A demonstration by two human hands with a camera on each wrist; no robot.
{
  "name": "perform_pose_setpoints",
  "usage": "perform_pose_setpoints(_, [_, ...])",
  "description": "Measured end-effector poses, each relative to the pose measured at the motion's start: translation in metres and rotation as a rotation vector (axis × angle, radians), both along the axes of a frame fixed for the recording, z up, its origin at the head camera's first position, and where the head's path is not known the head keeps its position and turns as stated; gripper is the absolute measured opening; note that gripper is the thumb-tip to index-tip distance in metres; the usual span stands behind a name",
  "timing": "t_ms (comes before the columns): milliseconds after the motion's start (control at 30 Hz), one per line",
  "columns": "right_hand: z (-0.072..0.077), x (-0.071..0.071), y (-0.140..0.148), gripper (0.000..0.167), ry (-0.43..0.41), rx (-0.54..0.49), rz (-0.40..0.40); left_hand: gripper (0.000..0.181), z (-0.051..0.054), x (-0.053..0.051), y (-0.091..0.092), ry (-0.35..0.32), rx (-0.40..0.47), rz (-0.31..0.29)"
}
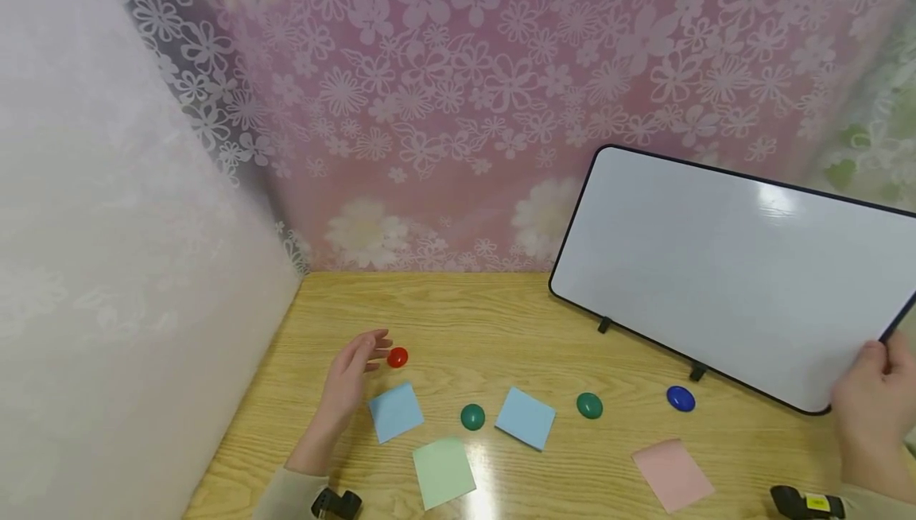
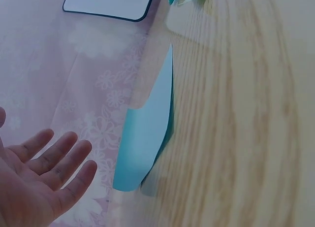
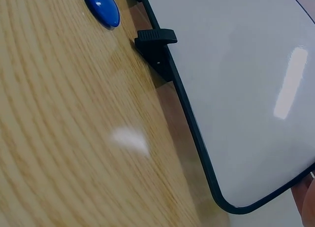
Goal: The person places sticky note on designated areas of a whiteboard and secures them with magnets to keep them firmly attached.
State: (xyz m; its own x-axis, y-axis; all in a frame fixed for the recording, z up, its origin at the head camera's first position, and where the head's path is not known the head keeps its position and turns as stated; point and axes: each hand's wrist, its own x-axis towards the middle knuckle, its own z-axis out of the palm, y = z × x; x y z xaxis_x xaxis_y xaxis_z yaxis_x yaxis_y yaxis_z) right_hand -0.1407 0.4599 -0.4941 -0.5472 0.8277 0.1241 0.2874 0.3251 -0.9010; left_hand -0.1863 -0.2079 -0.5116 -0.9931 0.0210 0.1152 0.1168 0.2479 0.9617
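My right hand (image 1: 875,401) grips the lower right edge of a black-framed whiteboard (image 1: 730,265), which stands on small black feet at the right; some fingers (image 3: 306,197) show at its edge in the right wrist view. Beside a red magnet (image 1: 397,357) at the left hovers my left hand (image 1: 351,377), its fingers loosely extended and holding nothing. In the left wrist view the left hand (image 2: 47,180) has its fingers spread near a blue sticky note (image 2: 147,138) whose edges curl up.
Along the wooden table (image 1: 343,305) lie blue notes (image 1: 525,418), a green note (image 1: 444,472), a pink note (image 1: 673,475), green magnets (image 1: 590,405) and a blue magnet (image 1: 681,398). A flowered pink curtain (image 1: 429,146) hangs behind; a pale wall (image 1: 129,265) is at the left.
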Motion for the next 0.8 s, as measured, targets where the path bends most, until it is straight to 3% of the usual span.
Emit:
perform_pose_setpoints(200, [0.004,-0.002,-0.001,0.049,0.006,-0.121,-0.007,0.051,-0.002,0.000,-0.002,-0.012,0.011,-0.008])
perform_pose_setpoints(400, [0.000,-0.001,0.004,0.048,0.003,-0.123,-0.012,0.051,-0.004,0.000,-0.003,-0.013,0.004,-0.006])
perform_pose_setpoints(600, [0.002,-0.004,0.013,0.051,-0.002,-0.218,0.023,0.049,-0.006,0.000,-0.003,-0.018,-0.006,0.008])
perform_pose_setpoints(800, [0.000,-0.005,0.015,0.052,-0.032,-0.181,0.033,0.049,-0.005,0.001,0.000,-0.018,0.000,-0.001])
